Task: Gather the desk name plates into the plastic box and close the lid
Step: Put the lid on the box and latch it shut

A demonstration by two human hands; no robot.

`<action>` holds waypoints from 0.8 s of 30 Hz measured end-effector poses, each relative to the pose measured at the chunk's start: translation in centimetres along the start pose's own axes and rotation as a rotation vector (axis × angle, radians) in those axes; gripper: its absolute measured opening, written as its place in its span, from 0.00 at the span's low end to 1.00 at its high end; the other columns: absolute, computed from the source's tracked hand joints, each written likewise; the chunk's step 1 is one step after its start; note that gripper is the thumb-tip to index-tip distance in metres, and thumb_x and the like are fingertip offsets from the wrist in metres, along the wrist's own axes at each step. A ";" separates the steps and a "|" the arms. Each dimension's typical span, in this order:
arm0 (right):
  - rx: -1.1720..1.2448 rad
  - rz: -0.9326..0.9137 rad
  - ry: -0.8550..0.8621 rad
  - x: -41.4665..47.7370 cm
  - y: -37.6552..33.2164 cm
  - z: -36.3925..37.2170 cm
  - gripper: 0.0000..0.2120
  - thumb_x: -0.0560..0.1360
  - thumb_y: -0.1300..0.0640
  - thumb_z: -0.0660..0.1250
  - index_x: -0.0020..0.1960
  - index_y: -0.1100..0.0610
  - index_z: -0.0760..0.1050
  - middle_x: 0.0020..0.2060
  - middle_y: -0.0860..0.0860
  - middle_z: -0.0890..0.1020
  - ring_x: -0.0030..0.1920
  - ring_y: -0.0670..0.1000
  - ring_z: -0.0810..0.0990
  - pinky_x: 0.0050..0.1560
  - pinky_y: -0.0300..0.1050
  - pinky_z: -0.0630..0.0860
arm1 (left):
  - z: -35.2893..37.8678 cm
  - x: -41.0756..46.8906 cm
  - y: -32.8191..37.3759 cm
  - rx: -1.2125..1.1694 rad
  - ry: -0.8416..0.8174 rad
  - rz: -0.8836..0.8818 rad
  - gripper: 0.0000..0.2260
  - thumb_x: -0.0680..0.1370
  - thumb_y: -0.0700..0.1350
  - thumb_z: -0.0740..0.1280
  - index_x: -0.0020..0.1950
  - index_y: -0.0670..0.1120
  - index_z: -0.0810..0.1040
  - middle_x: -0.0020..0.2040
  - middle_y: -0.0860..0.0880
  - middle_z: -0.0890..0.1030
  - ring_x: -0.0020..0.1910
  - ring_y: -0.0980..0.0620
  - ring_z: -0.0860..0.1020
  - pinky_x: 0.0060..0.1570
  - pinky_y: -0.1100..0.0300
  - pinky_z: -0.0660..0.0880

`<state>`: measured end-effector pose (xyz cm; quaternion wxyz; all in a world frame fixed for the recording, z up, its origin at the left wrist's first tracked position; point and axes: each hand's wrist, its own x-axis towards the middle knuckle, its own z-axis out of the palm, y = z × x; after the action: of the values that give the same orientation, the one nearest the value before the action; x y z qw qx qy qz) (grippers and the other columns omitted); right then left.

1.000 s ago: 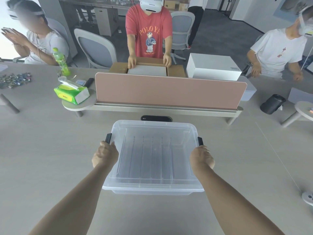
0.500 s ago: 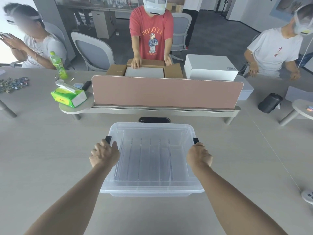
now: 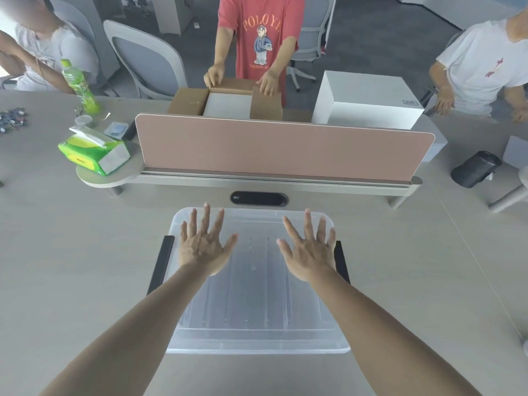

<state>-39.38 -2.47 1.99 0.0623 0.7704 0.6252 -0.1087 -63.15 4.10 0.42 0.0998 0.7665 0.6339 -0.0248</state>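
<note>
a pale wood-grain table fills the near view, in an office with grey chairs and dark floor beyond. a pink divider stands well past the fingertips, with a black oval port just beyond them.

the clear plastic box sits on the table right under both hands, its lid on top. the left hand and right hand lie palm down over the far half of the lid, fingers straight and spread apart, gripping nothing. whether they press on the lid or hover over it cannot be told. through the lid only faint straight lines show, and whether these are name plates is unclear.

a black latch sits just outside the left little finger, another latch just outside the right.

far left of the fingers are a green tissue pack and a green bottle. beyond the divider a person in red rests both hands on an open cardboard box with a white box beside it. tabletop stretches wide on both sides of the hands.
</note>
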 end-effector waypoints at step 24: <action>0.027 -0.202 -0.004 -5.1 1.3 1.7 0.34 0.76 0.28 0.40 0.78 0.37 0.35 0.78 0.57 0.33 0.78 0.65 0.36 0.74 0.66 0.38 | 0.3 -5.1 1.0 0.074 -0.034 0.217 0.37 0.71 0.74 0.33 0.78 0.61 0.35 0.79 0.47 0.34 0.78 0.44 0.34 0.76 0.44 0.39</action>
<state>-39.24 -8.04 1.51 0.0420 0.7040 0.6980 -0.1245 -63.16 -1.10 1.11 0.0845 0.8331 0.5442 -0.0503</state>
